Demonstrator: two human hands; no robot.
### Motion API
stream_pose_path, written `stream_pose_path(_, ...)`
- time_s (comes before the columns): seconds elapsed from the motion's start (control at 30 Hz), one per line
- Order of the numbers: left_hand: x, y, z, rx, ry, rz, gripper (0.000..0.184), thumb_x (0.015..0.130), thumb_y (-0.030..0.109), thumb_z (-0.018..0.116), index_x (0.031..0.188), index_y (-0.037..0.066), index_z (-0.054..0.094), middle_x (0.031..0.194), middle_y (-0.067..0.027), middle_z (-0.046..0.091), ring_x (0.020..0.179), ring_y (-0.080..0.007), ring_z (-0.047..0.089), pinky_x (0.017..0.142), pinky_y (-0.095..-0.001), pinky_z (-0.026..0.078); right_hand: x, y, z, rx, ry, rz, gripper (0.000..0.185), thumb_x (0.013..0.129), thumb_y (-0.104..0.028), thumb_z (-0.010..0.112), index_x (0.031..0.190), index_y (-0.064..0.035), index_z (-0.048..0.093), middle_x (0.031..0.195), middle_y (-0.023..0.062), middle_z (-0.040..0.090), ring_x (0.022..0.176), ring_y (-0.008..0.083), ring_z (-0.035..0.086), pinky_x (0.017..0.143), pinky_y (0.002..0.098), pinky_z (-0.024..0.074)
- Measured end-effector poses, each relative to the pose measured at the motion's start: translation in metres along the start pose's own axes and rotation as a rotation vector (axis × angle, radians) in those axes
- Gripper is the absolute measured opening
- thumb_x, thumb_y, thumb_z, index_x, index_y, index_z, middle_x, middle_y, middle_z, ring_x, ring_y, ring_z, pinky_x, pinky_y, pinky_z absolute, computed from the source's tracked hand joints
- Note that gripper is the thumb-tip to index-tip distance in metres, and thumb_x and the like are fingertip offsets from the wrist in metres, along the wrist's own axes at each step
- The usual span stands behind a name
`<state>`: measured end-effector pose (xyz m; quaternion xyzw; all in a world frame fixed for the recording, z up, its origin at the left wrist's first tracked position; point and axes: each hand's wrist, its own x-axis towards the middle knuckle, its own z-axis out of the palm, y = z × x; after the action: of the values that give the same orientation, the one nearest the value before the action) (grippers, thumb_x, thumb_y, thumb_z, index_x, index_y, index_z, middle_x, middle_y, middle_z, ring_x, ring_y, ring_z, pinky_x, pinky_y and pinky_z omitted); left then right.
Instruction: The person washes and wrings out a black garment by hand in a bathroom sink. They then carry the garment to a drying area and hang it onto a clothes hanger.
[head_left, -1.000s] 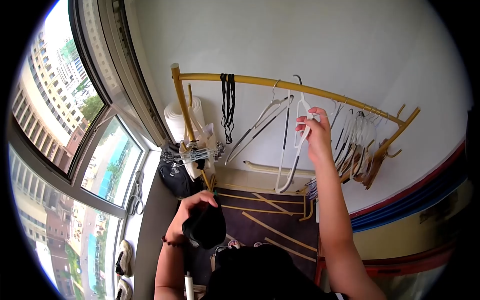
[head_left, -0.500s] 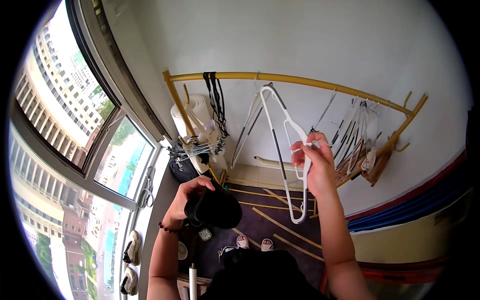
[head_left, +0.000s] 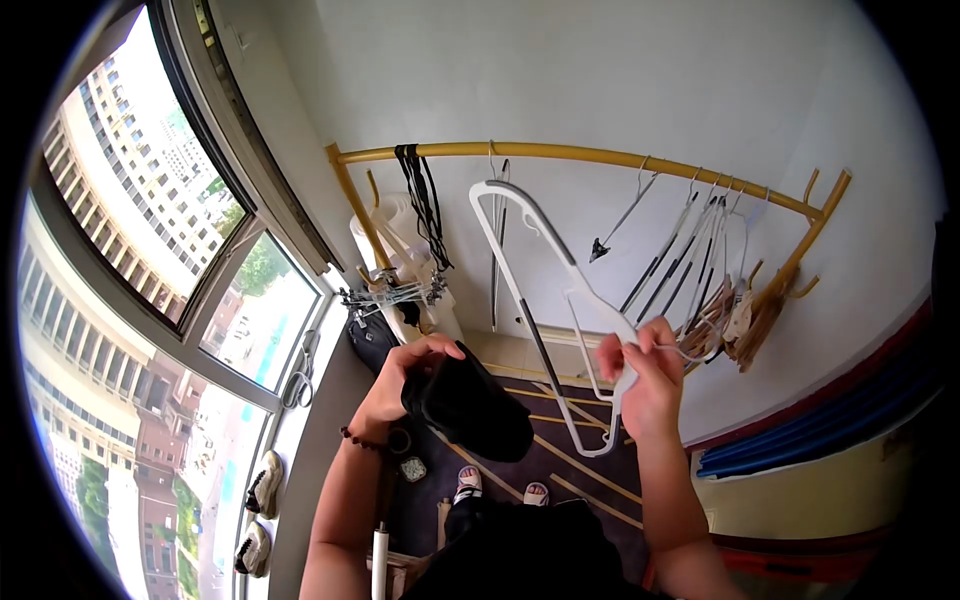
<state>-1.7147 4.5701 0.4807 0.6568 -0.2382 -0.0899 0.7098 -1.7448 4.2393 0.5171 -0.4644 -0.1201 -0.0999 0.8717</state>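
My left hand (head_left: 402, 372) grips a folded or bunched black fabric item (head_left: 478, 412); its exact kind does not show. The thumb and fingers close over its upper left edge, and the rest hangs down to the right. In my right hand (head_left: 650, 385) is a white clothes hanger (head_left: 598, 301) with grey strips, held near its neck. The hanger is tilted, one end pointing up and left towards the rail, and its wire hook sticks out to the right of my fingers. Hanger and black fabric are apart.
Ahead, a yellow clothes rail (head_left: 560, 151) carries black straps (head_left: 424, 200) and several hangers (head_left: 690, 250). Clip hangers (head_left: 395, 293) gather at its left post. Windows line the left side, with scissors (head_left: 300, 375) and shoes (head_left: 263, 485) on the sill. Blue fabric (head_left: 800, 440) lies at right.
The hanger has swung, its upper end going left and my right hand slightly down and right. My left hand has carried the black fabric to the right. The view has shifted slightly.
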Motion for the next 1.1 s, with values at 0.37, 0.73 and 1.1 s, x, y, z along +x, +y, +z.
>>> stream_pose_path(0.37, 0.016, 0.044, 0.02, 0.132, -0.117, 0.023, 0.045, 0.082, 0.023, 0.083, 0.115, 0.0, 0.062, 0.114, -0.0034, 0.06, 0.1, -0.0083, 0.058, 0.088, -0.0236, 0.044, -0.015, 0.004, 0.03, 0.44, -0.177, -0.457, 0.014, 0.102, -0.016, 0.05, 0.095, -0.0158, 0.038, 0.068, 0.0038, 0.045, 0.06, 0.0106, 0.037, 0.054, 0.0275, 0.0273)
stream_pose_path(0.73, 0.014, 0.077, 0.034, 0.08, 0.117, 0.107, 0.036, 0.088, 0.015, 0.077, 0.117, -0.001, 0.063, 0.11, -0.0056, 0.07, 0.1, -0.0126, 0.067, 0.093, -0.0274, 0.052, -0.027, 0.054, 0.03, 0.438, -0.075, -0.242, 0.03, 0.097, -0.003, 0.061, 0.081, -0.01, 0.037, 0.07, 0.011, 0.056, 0.055, 0.01, 0.045, 0.05, 0.0222, 0.0319)
stream_pose_path(1.1, 0.005, 0.08, 0.02, 0.196, 0.26, 0.166, 0.023, 0.094, 0.01, 0.07, 0.113, -0.003, 0.065, 0.104, -0.0059, 0.071, 0.095, -0.0115, 0.066, 0.088, -0.0257, 0.052, -0.01, -0.006, -0.048, -0.112, -0.379, 0.204, 0.032, 0.096, -0.001, 0.061, 0.08, -0.0114, 0.036, 0.068, 0.0105, 0.057, 0.056, 0.0098, 0.052, 0.045, 0.0201, 0.0292)
